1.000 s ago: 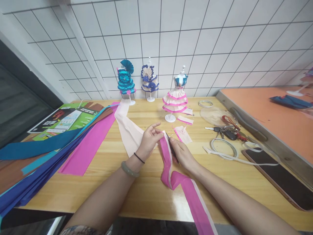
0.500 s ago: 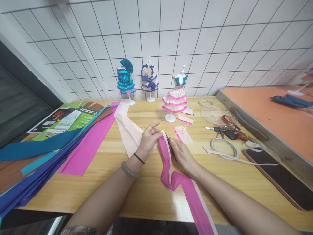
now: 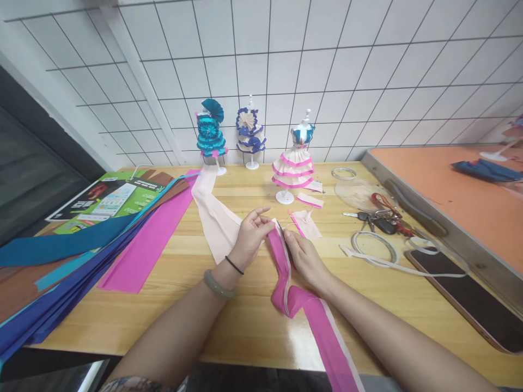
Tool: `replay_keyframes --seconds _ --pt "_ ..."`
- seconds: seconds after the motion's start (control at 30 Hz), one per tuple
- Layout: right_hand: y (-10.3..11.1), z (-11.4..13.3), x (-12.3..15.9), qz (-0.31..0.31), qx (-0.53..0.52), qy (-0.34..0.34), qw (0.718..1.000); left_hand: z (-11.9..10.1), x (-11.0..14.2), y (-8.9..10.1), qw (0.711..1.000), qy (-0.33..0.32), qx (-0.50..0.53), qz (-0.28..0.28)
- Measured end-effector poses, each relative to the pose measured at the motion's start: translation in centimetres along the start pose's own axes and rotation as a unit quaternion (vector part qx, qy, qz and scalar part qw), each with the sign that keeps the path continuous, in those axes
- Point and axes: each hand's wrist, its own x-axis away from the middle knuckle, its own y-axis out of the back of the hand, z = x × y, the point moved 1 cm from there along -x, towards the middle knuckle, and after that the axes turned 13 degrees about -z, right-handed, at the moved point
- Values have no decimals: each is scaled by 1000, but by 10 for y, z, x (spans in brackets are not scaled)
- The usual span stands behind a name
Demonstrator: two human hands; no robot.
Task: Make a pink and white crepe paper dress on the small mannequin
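My left hand (image 3: 250,235) pinches the top end of a pink crepe strip edged in pale cream (image 3: 281,272), with its other fingers raised. My right hand (image 3: 301,255) grips the same strip just to the right of that end, fingers closed on it. From there the strip runs down, folds over on the wooden table (image 3: 245,321), and trails off the front edge. A wide pale cream strip (image 3: 212,215) lies under my left hand. Small cut pieces of cream and pink paper (image 3: 306,223) lie just beyond my hands.
Three small mannequins in paper dresses, teal (image 3: 210,136), cream and blue (image 3: 249,133), cream and pink (image 3: 295,163), stand at the back. Coloured crepe sheets (image 3: 81,256) and a green booklet (image 3: 108,201) cover the left. Keys (image 3: 378,218), tape rolls (image 3: 373,245) and a phone (image 3: 469,296) lie right.
Both hands stay at the strip's top end. The fold of the strip on the table has shifted slightly to the right.
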Motion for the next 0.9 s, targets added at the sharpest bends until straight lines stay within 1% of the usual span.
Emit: replay_keyframes --seconds 0.37,0.5,0.77,0.9 --pt "2 7 -1 -7 -2 -10 1000 -1 0 0 1000 6 -3 2" --pt "1 6 -2 -4 4 -16 1000 0 -1 1 1000 8 -6 7" --pt "1 2 -3 2 1 -15 1000 4 -2 2 1000 4 -10 -3" --pt "1 3 -2 14 -1 -7 1000 4 -3 2 1000 5 -1 -6"
